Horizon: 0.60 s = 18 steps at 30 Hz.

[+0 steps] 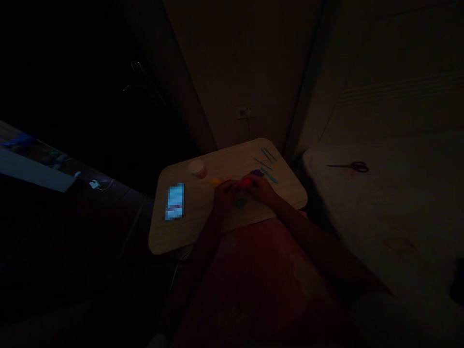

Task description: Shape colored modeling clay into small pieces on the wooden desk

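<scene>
The scene is very dark. Both of my hands meet over a small wooden lap table. My left hand and my right hand are curled around a small red lump, which looks like modelling clay. A green piece lies just under my hands, an orange piece lies to their left, and a purple piece sits just behind them. Finger detail is lost in the dimness.
A lit phone lies on the table's left part, and a small pink-lidded pot stands behind it. Several thin teal tools lie at the back right. Scissors rest on the pale bed at right. A wall socket is behind.
</scene>
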Available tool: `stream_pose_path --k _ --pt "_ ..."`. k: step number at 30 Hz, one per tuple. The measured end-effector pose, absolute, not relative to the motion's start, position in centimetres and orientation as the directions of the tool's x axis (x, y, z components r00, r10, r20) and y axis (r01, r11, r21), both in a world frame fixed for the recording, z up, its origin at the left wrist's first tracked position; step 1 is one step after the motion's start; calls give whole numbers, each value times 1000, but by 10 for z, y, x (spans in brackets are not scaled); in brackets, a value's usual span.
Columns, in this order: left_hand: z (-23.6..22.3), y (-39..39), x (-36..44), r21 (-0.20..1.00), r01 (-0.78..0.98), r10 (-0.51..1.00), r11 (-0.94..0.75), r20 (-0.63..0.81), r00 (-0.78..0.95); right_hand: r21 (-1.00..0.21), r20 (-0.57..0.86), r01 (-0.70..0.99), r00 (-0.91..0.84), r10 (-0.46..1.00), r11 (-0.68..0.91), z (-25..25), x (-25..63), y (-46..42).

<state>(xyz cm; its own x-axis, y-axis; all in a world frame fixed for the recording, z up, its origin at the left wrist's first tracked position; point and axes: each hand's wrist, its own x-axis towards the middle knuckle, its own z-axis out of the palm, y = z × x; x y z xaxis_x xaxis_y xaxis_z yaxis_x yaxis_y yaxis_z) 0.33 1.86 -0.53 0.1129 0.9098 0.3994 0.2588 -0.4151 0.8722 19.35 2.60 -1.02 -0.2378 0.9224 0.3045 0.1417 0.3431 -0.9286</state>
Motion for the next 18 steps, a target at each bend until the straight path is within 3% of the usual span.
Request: stream_pose_path --k 18 --pt "-4 19 7 936 130 939 -326 304 163 -947 309 12 -237 921 321 -15 194 30"
